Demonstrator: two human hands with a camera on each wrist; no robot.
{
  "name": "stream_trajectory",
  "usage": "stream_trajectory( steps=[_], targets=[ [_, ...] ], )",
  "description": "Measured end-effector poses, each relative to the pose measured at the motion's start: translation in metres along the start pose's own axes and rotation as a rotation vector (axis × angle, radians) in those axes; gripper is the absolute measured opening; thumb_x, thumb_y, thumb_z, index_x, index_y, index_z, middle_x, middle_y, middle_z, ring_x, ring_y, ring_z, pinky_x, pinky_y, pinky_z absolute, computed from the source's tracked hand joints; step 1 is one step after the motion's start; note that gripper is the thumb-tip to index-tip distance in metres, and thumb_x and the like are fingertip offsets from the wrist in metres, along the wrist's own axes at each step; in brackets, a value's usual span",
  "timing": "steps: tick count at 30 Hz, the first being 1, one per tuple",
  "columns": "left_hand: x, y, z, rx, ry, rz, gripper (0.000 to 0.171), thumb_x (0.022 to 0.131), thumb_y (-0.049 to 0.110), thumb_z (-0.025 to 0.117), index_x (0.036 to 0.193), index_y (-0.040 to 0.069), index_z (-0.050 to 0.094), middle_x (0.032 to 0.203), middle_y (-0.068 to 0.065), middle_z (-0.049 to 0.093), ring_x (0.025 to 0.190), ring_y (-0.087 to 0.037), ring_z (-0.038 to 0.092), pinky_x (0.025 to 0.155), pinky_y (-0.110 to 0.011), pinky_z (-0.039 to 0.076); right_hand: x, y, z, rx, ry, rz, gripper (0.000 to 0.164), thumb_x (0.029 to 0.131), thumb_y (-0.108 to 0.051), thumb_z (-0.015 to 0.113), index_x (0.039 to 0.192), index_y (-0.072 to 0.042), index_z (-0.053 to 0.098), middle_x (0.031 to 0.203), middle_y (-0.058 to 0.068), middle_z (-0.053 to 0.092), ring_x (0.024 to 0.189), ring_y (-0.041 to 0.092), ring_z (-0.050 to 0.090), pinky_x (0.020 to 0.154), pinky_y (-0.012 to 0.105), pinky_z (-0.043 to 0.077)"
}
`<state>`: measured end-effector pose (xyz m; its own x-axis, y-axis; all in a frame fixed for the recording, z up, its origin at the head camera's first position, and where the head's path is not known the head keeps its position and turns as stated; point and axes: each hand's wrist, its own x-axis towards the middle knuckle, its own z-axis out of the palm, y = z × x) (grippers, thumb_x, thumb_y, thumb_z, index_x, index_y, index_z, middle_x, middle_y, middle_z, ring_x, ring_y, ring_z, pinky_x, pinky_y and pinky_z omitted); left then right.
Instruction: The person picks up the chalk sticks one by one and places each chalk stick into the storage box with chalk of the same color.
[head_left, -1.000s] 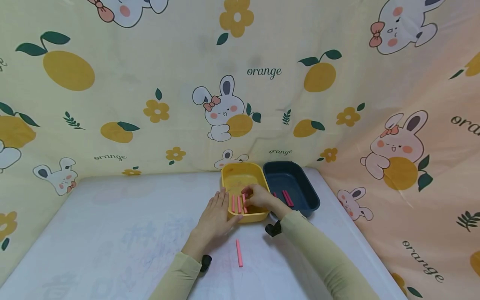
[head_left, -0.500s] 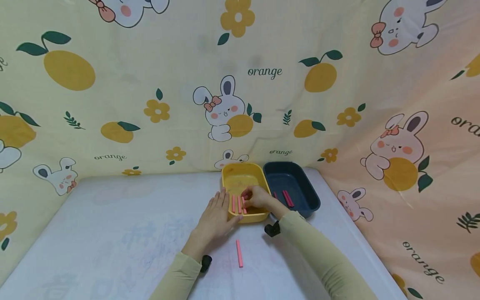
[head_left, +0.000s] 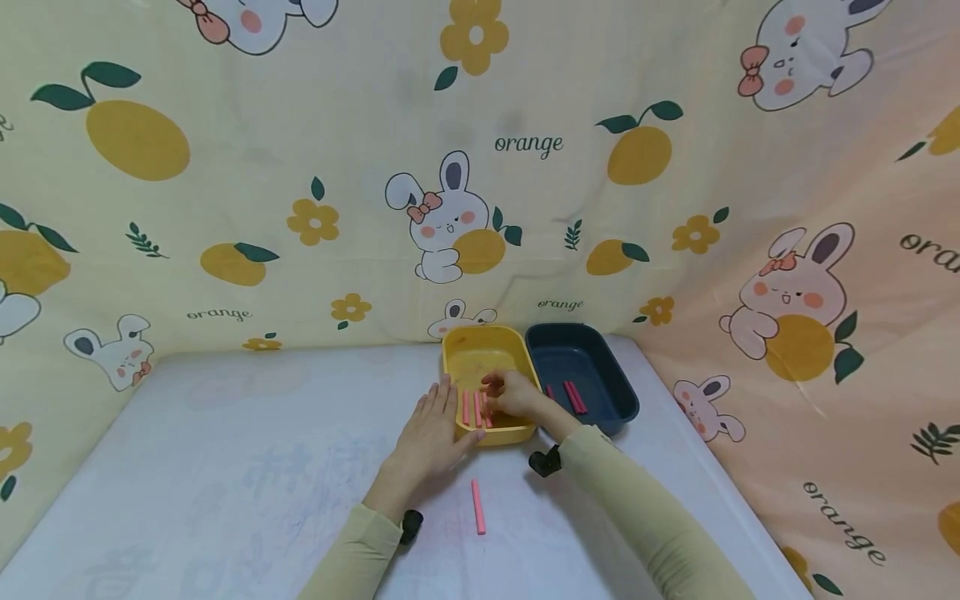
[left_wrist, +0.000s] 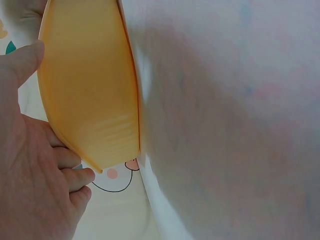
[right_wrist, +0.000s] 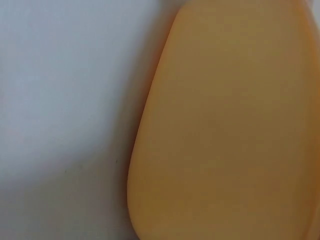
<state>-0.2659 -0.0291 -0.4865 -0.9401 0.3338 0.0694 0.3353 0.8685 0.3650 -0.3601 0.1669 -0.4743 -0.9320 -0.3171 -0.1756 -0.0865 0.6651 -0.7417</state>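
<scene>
My left hand (head_left: pixel 427 433) rests against the near left corner of the yellow tray (head_left: pixel 495 435), fingers straight along its side and thumb at the front rim. The left wrist view shows that tray's side wall (left_wrist: pixel 92 90) with the thumb and fingertips at its rim. My right hand (head_left: pixel 517 396) reaches into the tray, its curled fingers pinching the rightmost of three light pink sticks (head_left: pixel 487 421); fingertips partly hide it. Beside it lie a middle pink stick (head_left: pixel 477 408) and a left pink stick (head_left: pixel 466 407), roughly parallel. The right wrist view shows only a tray wall (right_wrist: pixel 225 120) and the table.
A dark blue tray (head_left: pixel 581 342) stands against the yellow one's right side, holding several darker pink sticks (head_left: pixel 575 397). A single light pink stick (head_left: pixel 478 507) lies on the white table (head_left: pixel 262 467) in front of the trays. A patterned cloth (head_left: pixel 337 167) hangs behind.
In the yellow tray the rightmost pink stick has shifted slightly left, closer to the other two, with the right fingers at it. The left hand has stayed in place.
</scene>
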Motion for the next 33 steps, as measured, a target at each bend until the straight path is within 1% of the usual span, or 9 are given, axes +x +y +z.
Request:
stream_trajectory(
  steps=[4, 8, 12, 19, 22, 23, 26, 29, 33],
  targets=[
    [0.000, 0.000, -0.001, 0.004, 0.009, 0.010, 0.095, 0.102, 0.063, 0.051, 0.163, -0.004, 0.021, 0.173, -0.022, 0.007, 0.158, -0.040, 0.014, 0.129, -0.050, 0.017, -0.005, -0.002, -0.001, 0.056, 0.028, -0.034, 0.042, 0.094, -0.003, 0.074, 0.133, 0.002, 0.062, 0.121, 0.015, 0.065, 0.107, 0.027, 0.065, 0.093, 0.039, 0.058],
    [0.000, 0.000, -0.002, 0.010, 0.021, 0.020, 0.095, 0.102, 0.063, 0.051, 0.162, -0.005, 0.023, 0.172, -0.023, 0.010, 0.158, -0.042, 0.016, 0.128, -0.051, 0.019, -0.012, -0.005, -0.001, 0.075, 0.064, -0.066, 0.040, 0.097, -0.008, 0.071, 0.134, 0.002, 0.062, 0.124, 0.018, 0.065, 0.103, 0.027, 0.068, 0.085, 0.035, 0.061],
    [0.001, -0.001, -0.001, 0.015, 0.020, 0.021, 0.096, 0.102, 0.063, 0.051, 0.162, -0.006, 0.023, 0.172, -0.024, 0.011, 0.158, -0.042, 0.017, 0.128, -0.051, 0.019, -0.023, -0.010, 0.000, 0.086, 0.113, -0.095, 0.038, 0.099, -0.010, 0.069, 0.134, 0.003, 0.063, 0.125, 0.019, 0.067, 0.101, 0.027, 0.068, 0.083, 0.035, 0.062],
    [0.001, 0.000, -0.001, 0.011, 0.017, 0.008, 0.095, 0.101, 0.062, 0.054, 0.162, -0.005, 0.023, 0.172, -0.022, 0.012, 0.158, -0.040, 0.016, 0.129, -0.051, 0.018, -0.048, -0.016, -0.001, 0.121, 0.223, -0.108, 0.033, 0.098, -0.010, 0.070, 0.130, -0.003, 0.067, 0.121, 0.010, 0.070, 0.096, 0.021, 0.070, 0.080, 0.033, 0.062],
    [0.000, 0.001, -0.001, 0.008, 0.011, -0.002, 0.096, 0.101, 0.062, 0.054, 0.162, -0.004, 0.023, 0.172, -0.022, 0.012, 0.158, -0.040, 0.016, 0.129, -0.051, 0.018, -0.060, -0.016, -0.001, 0.168, 0.244, -0.120, 0.030, 0.099, -0.010, 0.070, 0.128, -0.004, 0.067, 0.120, 0.007, 0.070, 0.095, 0.020, 0.068, 0.081, 0.033, 0.063],
    [0.000, 0.001, -0.001, 0.006, 0.011, -0.005, 0.095, 0.101, 0.062, 0.054, 0.162, -0.004, 0.024, 0.172, -0.021, 0.012, 0.158, -0.039, 0.016, 0.129, -0.051, 0.018, -0.064, -0.016, -0.001, 0.187, 0.246, -0.129, 0.029, 0.099, -0.010, 0.070, 0.127, -0.004, 0.067, 0.120, 0.008, 0.069, 0.096, 0.023, 0.068, 0.082, 0.035, 0.063],
    [-0.001, 0.002, -0.001, 0.008, 0.015, -0.004, 0.095, 0.101, 0.063, 0.054, 0.162, -0.004, 0.024, 0.172, -0.022, 0.013, 0.158, -0.040, 0.016, 0.129, -0.050, 0.018, -0.074, -0.012, 0.000, 0.220, 0.255, -0.170, 0.028, 0.099, -0.009, 0.069, 0.126, -0.002, 0.067, 0.120, 0.011, 0.070, 0.094, 0.024, 0.069, 0.080, 0.034, 0.064],
    [-0.001, 0.002, -0.001, 0.012, 0.027, 0.010, 0.095, 0.102, 0.062, 0.053, 0.162, -0.005, 0.025, 0.172, -0.023, 0.013, 0.158, -0.041, 0.018, 0.128, -0.051, 0.019, -0.084, -0.009, 0.002, 0.245, 0.265, -0.199, 0.026, 0.098, -0.007, 0.069, 0.124, -0.001, 0.068, 0.121, 0.017, 0.070, 0.091, 0.024, 0.070, 0.076, 0.029, 0.062],
    [-0.001, 0.002, -0.001, 0.011, 0.033, 0.017, 0.095, 0.102, 0.061, 0.055, 0.161, -0.006, 0.025, 0.171, -0.024, 0.014, 0.157, -0.041, 0.018, 0.128, -0.051, 0.020, -0.097, -0.004, 0.005, 0.282, 0.278, -0.209, 0.025, 0.097, -0.007, 0.069, 0.122, -0.002, 0.069, 0.121, 0.018, 0.071, 0.090, 0.020, 0.069, 0.074, 0.022, 0.059]
  ],
)
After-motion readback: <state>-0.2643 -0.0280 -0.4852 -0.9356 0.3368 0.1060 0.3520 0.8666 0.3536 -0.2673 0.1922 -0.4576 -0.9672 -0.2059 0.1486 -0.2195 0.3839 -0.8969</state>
